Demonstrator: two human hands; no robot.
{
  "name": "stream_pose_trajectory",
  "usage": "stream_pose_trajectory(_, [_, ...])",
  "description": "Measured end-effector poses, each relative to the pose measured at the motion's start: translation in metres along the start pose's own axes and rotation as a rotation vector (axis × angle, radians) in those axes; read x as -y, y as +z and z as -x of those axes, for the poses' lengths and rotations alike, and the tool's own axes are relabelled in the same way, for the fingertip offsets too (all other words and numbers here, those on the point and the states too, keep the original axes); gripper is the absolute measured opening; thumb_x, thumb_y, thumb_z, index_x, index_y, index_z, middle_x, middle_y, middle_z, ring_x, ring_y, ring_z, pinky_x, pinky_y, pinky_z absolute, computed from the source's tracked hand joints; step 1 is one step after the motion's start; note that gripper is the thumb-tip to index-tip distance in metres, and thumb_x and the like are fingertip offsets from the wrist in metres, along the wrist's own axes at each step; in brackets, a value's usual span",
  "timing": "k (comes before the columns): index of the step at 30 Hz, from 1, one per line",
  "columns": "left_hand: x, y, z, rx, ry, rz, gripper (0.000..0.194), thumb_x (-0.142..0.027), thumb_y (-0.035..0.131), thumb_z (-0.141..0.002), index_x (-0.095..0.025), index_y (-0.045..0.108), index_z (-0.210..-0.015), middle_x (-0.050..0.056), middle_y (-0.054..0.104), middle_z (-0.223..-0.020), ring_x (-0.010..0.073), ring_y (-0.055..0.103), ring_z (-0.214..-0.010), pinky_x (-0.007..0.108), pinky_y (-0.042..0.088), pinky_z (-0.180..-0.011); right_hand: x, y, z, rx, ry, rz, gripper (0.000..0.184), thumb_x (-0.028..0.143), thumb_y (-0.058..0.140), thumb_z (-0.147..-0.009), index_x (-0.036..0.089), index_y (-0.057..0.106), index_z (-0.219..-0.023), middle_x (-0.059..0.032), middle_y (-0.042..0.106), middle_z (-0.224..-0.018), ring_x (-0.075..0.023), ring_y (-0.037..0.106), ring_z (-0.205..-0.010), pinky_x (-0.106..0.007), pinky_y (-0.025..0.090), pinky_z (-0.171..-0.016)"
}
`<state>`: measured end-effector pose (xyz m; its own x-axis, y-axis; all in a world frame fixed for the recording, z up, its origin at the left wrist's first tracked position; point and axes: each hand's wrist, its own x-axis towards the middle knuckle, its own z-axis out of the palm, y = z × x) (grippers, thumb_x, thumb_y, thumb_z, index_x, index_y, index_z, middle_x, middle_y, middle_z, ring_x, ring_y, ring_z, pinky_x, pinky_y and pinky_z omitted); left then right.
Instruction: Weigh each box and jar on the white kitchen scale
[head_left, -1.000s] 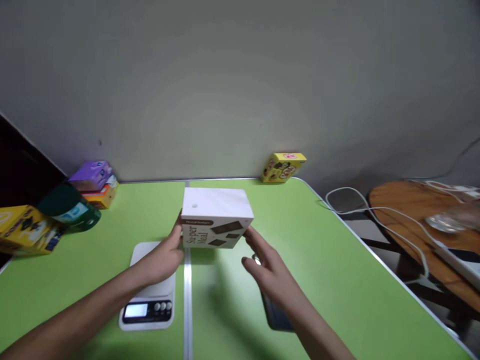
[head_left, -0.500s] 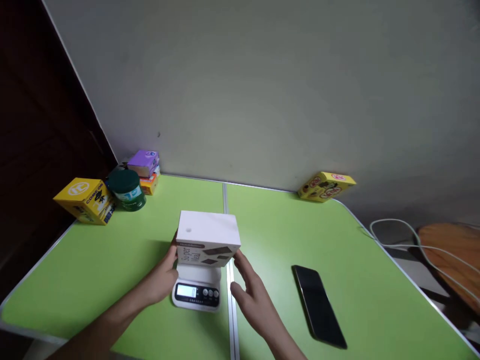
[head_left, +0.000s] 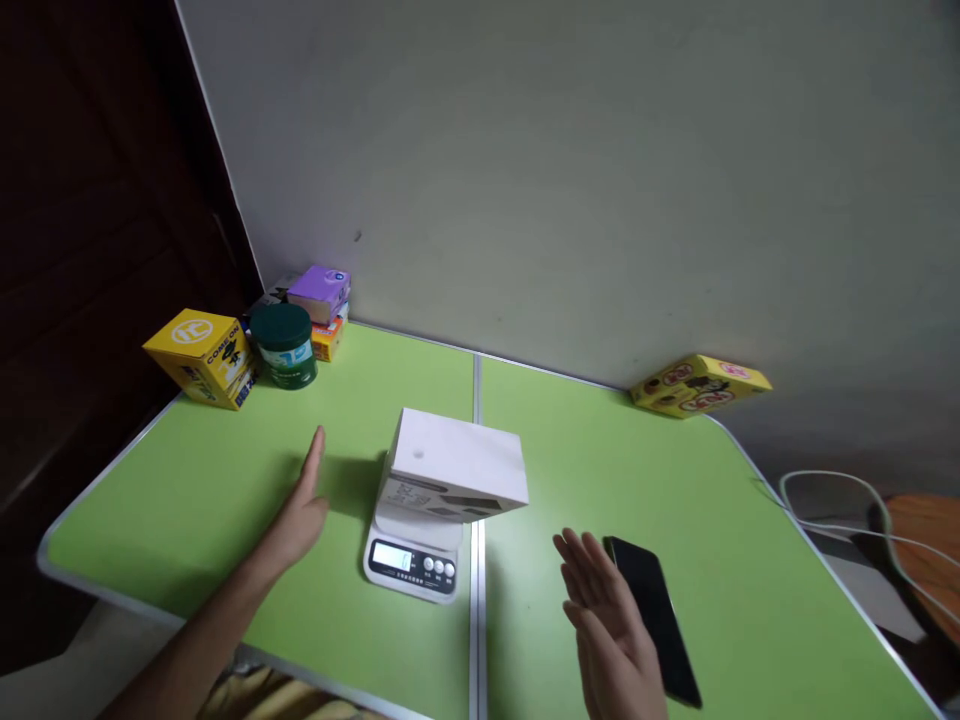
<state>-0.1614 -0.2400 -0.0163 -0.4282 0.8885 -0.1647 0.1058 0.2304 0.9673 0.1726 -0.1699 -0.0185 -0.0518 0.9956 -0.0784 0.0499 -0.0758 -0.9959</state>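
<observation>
A white box (head_left: 459, 455) with dark pictures on its front stands on a white digital kitchen scale (head_left: 415, 580), near the middle of the green table (head_left: 352, 620). The scale's small display is lit, and a row of round buttons sits beside it. To the left of the box, my left hand (head_left: 298, 520) is held apart from it with fingers stretched out. My right hand (head_left: 611, 620) is off to the right, palm turned inward and fingers extended, holding nothing. Beside and partly behind it lies a black smartphone (head_left: 660, 625).
At the back left stand a yellow box (head_left: 199, 355), a green tub (head_left: 285, 345) and a purple pack (head_left: 321, 292) on an orange box (head_left: 328, 340). A yellow box (head_left: 699, 387) leans by the wall at the back right. A white cable (head_left: 832, 475) hangs beyond the right edge.
Both my hands have let go of the white box and moved apart, left hand leftward, right hand rightward. The box stays on the scale. The camera's view has shifted slightly.
</observation>
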Motion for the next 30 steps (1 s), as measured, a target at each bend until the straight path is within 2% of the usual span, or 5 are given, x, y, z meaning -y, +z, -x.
stream_pose_trajectory(11, [0.0, -0.012, 0.006, 0.014, -0.078, 0.015, 0.093, -0.005, 0.038, -0.066, -0.018, 0.006, -0.152, 0.008, 0.007, -0.161, 0.0207, 0.009, -0.147, 0.043, 0.012, -0.119, 0.0, 0.01, -0.004, 0.112, 0.071, 0.014, 0.057, 0.037, 0.06, -0.082, 0.029, 0.046, -0.137, -0.0123, 0.053, -0.139, -0.0333, 0.047, -0.131, -0.054, 0.038, -0.107])
stream_pose_trajectory(16, [-0.022, 0.002, 0.009, 0.256, 0.005, -0.12, 0.077, -0.013, 0.045, -0.08, -0.019, 0.016, -0.151, 0.007, 0.016, -0.16, 0.0223, 0.014, -0.147, 0.043, 0.012, -0.119, 0.009, 0.022, -0.022, 0.296, 0.081, 0.033, 0.055, 0.042, 0.065, -0.082, 0.033, 0.046, -0.133, -0.0105, 0.055, -0.136, -0.0285, 0.057, -0.12, -0.046, 0.048, -0.097])
stream_pose_trajectory(22, [-0.056, 0.021, -0.009, 0.332, 0.083, -0.239, 0.099, -0.022, 0.068, -0.072, -0.019, 0.011, -0.152, 0.009, 0.011, -0.16, 0.0277, 0.015, -0.146, 0.044, 0.015, -0.119, 0.028, 0.036, -0.058, 0.494, 0.052, 0.163, 0.078, 0.042, 0.072, -0.078, 0.025, 0.032, -0.143, -0.0029, 0.067, -0.081, -0.0218, 0.066, -0.076, -0.038, 0.055, -0.072])
stream_pose_trajectory(26, [-0.058, 0.027, -0.032, 0.364, 0.106, -0.226, 0.104, -0.017, 0.072, -0.066, -0.018, 0.013, -0.152, 0.012, 0.017, -0.159, 0.0297, 0.019, -0.145, 0.046, 0.017, -0.119, 0.038, 0.051, -0.083, 0.584, 0.004, 0.198, 0.074, 0.044, 0.076, -0.071, 0.023, 0.043, -0.135, -0.0125, 0.066, -0.115, -0.0291, 0.066, -0.099, -0.044, 0.055, -0.083])
stream_pose_trajectory(30, [-0.051, 0.028, -0.043, 0.366, 0.182, -0.135, 0.096, -0.01, 0.073, -0.061, -0.02, 0.031, -0.147, 0.013, 0.035, -0.152, 0.0327, 0.033, -0.139, 0.048, 0.025, -0.116, 0.042, 0.059, -0.093, 0.573, -0.066, 0.363, 0.064, 0.045, 0.079, -0.064, 0.019, 0.058, -0.119, -0.0143, 0.067, -0.116, -0.0368, 0.061, -0.11, -0.052, 0.052, -0.09])
